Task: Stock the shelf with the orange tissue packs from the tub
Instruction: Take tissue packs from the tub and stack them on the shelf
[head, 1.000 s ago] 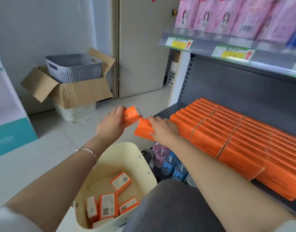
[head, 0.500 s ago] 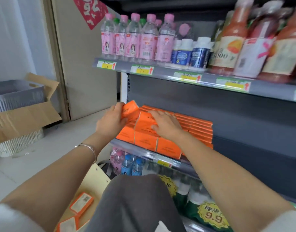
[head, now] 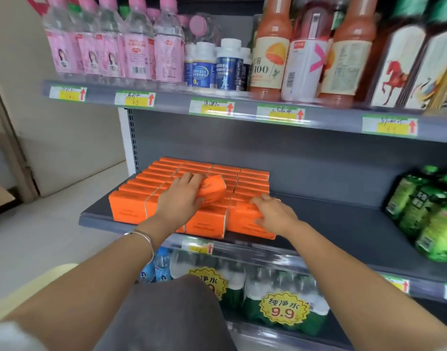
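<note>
Progress looks well advanced. A block of orange rectangular tissue packs (head: 151, 183) fills the left end of the grey metal shelf (head: 331, 216), in tight rows from the back panel to the front edge.

Two more packs are being added:
- **Left hand:** the left hand (head: 179, 196) grips a tilted orange pack (head: 212, 190). Its fingers are curled round the pack's near end, and it sits slanted above the middle of the block, not yet seated flat.
- **Right hand:** the right hand (head: 273, 214) is on a front pack (head: 245, 225) at the block's right front corner, by the shelf's front edge. Its fingers are bent over the top and its thumb is against the front face, so it seems to be settling that pack into line.

Right of the block, the shelf is bare as far as the green-labelled bottle packs (head: 424, 211) at its right end, so there is room for further rows.

Only a strip of the rim of the cream plastic tub (head: 40, 282) shows, at the lower left behind the left forearm. Its inside is out of sight, so I cannot tell how many packs are left to fetch.

By my reading, these two packs are nearly placed and an unknown number of trips to the tub remains.
</note>
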Tool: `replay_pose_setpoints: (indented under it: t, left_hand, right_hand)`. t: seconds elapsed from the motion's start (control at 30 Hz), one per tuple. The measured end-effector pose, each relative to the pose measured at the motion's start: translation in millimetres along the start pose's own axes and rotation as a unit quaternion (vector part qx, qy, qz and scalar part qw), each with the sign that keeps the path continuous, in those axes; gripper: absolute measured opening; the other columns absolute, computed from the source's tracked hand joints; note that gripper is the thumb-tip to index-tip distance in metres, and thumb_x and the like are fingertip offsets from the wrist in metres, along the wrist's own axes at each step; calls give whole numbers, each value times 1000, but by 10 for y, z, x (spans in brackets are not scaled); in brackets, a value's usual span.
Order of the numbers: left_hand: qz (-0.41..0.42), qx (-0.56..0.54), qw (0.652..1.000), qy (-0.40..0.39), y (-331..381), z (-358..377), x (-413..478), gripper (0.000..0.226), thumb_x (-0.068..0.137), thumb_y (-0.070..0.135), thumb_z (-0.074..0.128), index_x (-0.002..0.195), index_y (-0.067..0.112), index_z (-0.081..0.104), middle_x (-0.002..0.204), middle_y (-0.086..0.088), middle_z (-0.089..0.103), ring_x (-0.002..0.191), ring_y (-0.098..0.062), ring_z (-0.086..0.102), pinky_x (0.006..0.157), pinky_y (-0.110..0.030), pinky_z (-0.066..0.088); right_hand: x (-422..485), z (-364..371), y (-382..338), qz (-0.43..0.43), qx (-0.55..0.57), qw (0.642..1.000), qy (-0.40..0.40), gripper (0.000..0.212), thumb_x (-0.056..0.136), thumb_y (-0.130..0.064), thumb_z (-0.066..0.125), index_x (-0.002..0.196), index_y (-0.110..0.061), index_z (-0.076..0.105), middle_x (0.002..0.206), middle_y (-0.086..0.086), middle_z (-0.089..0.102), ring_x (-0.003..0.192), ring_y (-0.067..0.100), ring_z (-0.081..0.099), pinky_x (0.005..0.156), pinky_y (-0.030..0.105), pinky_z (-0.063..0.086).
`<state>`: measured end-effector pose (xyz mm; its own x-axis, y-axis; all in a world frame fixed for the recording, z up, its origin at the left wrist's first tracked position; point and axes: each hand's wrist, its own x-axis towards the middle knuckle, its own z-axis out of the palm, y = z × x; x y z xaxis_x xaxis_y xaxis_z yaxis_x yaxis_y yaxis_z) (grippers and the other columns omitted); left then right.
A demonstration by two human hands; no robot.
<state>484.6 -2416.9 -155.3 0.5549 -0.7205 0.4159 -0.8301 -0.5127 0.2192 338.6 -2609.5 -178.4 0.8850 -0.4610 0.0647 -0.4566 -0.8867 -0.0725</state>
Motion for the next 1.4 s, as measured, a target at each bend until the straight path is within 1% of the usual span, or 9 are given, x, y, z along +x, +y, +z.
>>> replay_pose_setpoints:
  t: [0.13, 0.27, 0.43, 0.6, 0.7, 0.8, 0.93, 1.1, 1.4]
  left_hand:
    - [12, 18, 1000, -9, 65, 123, 95, 47, 90, 29, 56, 133, 24, 37, 124, -1, 45, 117, -25, 42, 82, -42, 46]
    - [17, 21, 1000, -16, 55, 183, 165, 47, 91, 30, 55, 134, 25, 36, 123, 0, 45, 116, -24, 43, 81, -41, 46]
    - [23, 17, 999, -25, 38, 272, 192, 50, 91, 31, 55, 137, 26, 34, 125, 1, 45, 117, -23, 43, 84, -40, 47]
    - [21, 6, 999, -42, 31, 289, 204, 50, 91, 28, 55, 137, 25, 35, 125, 1, 47, 116, -24, 42, 87, -41, 46]
    - [16, 9, 999, -41, 30, 249, 194, 51, 90, 27, 57, 136, 22, 36, 128, 1, 48, 117, -23, 43, 90, -38, 44]
    - [16, 2, 999, -35, 19, 198, 181, 49, 87, 28, 62, 131, 18, 41, 127, 0, 49, 116, -23, 44, 90, -35, 41]
    - [39, -43, 998, -10, 49, 119, 176, 48, 84, 25, 67, 126, 12, 48, 119, -6, 52, 115, -25, 47, 91, -34, 41]
    - [62, -45, 997, 8, 75, 12, 238, 49, 86, 22, 65, 131, 12, 47, 123, -8, 51, 117, -29, 47, 97, -37, 40]
    - [45, 39, 997, -50, 415, 146, 514, 57, 89, 30, 57, 140, 21, 34, 132, -6, 46, 124, -29, 42, 97, -43, 41]
  right_hand:
    - [161, 238, -52, 14, -96, 994, 50, 47, 89, -23, 57, 135, -27, 45, 130, -1, 50, 122, 24, 40, 98, 42, 31]
    - [257, 364, -113, -11, -140, 985, 98, 41, 89, -24, 58, 130, -25, 51, 126, -3, 52, 117, 24, 39, 93, 39, 28]
    - [257, 526, -74, -25, -83, 991, 104, 44, 89, -15, 58, 132, -18, 47, 124, 6, 45, 110, 25, 47, 95, 36, 40]
    - [254, 302, -70, -17, -4, 998, 64, 51, 93, -38, 53, 139, -23, 39, 130, 4, 49, 114, 27, 52, 91, 38, 47]
    - [267, 103, -171, -16, 75, 991, 108, 67, 90, -46, 56, 147, -27, 26, 140, 3, 42, 126, 26, 46, 99, 42, 43]
    - [254, -60, -385, -68, 81, 984, 144, 81, 84, -48, 64, 149, -30, 19, 148, 1, 30, 135, 25, 32, 108, 45, 34]
    - [264, -116, -633, -112, 36, 980, 161, 69, 84, -39, 67, 143, -29, 33, 142, -1, 34, 129, 23, 38, 101, 43, 40]
    - [310, -163, -527, -57, 78, 978, 186, 56, 86, -31, 66, 137, -24, 42, 132, 1, 43, 121, 25, 45, 89, 39, 48]
    - [365, -173, 159, 128, 191, 942, 246, 44, 90, -24, 62, 130, -18, 46, 129, 9, 41, 120, 31, 42, 92, 43, 47]
